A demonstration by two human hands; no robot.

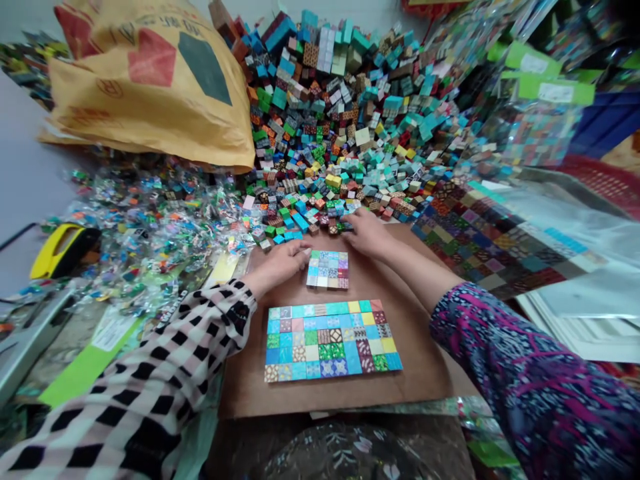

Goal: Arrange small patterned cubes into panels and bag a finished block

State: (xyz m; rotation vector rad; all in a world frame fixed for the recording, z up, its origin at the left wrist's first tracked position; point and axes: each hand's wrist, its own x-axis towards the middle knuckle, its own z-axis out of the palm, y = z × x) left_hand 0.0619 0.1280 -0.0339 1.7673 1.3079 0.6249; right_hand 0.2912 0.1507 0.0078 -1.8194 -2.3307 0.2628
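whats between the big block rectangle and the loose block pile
In the head view, the small block square lies between the rectangle and the pile, on the brown board, the left hand at its corner.

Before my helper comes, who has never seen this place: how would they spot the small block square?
Find the brown board in front of the person. On its far part, beside the left hand, lies the small square, flat and many-coloured. Unlike the large rectangle nearer the person, it is much smaller and roughly as wide as long.
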